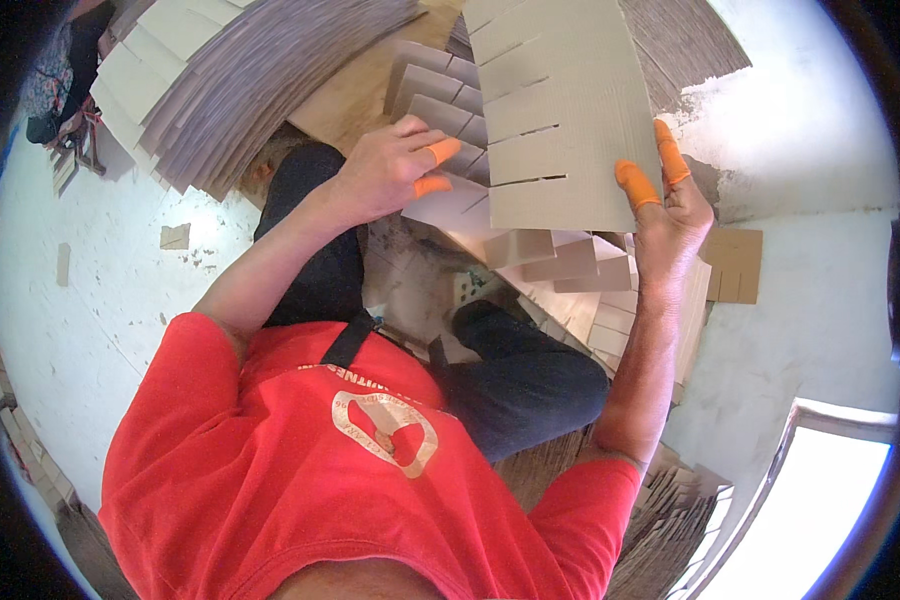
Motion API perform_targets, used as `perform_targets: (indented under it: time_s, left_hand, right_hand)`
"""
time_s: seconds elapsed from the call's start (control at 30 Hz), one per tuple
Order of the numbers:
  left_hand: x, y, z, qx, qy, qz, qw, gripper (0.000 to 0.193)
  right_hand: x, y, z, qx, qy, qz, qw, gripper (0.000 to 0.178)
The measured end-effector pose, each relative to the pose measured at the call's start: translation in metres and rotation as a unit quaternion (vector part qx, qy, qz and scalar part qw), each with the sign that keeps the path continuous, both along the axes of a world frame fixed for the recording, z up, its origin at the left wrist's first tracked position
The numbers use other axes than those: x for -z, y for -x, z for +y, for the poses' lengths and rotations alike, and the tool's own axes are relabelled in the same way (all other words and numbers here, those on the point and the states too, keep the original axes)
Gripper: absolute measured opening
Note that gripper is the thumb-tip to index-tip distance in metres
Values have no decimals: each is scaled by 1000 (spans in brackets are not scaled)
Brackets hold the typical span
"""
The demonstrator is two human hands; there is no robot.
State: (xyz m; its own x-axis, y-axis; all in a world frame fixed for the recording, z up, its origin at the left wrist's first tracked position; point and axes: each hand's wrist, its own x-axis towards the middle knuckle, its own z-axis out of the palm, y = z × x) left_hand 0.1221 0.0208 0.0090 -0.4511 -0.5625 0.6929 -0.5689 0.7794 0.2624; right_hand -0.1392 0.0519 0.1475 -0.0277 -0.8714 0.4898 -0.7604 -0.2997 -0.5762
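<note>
A slotted cardboard sheet is raised in front of me, its row of cuts opening along the left edge. My right hand grips it at the lower right, orange covers on the thumb and a finger. Just left of the sheet is my left hand; its orange-covered thumb and finger are apart with nothing visible between them. Behind that hand, upright cardboard dividers stand crossed into each other on a wooden board. More divider flaps show below the raised sheet, which hides the middle of them.
A tall fanned stack of cardboard sheets stands at the far left, with another stack at the far right. Slotted pieces are piled by my right elbow. Loose cardboard scraps lie on the pale floor.
</note>
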Motion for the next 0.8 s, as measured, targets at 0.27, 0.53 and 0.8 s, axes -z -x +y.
perform_targets:
  time_s: [0.27, 0.53, 0.8]
  left_hand:
    - [28, 14, -3, 51, -120, 24, 991, 17]
    - [33, 17, -10, 72, -123, 62, 988, 9]
    - [34, 23, -9, 72, -124, 90, 986, 10]
  right_hand:
    - [-1, -2, -14, -49, 3, 16, 999, 52]
    - [-9, -3, -18, -23, -61, 26, 998, 53]
    - [8, -9, -15, -34, -26, 59, 997, 52]
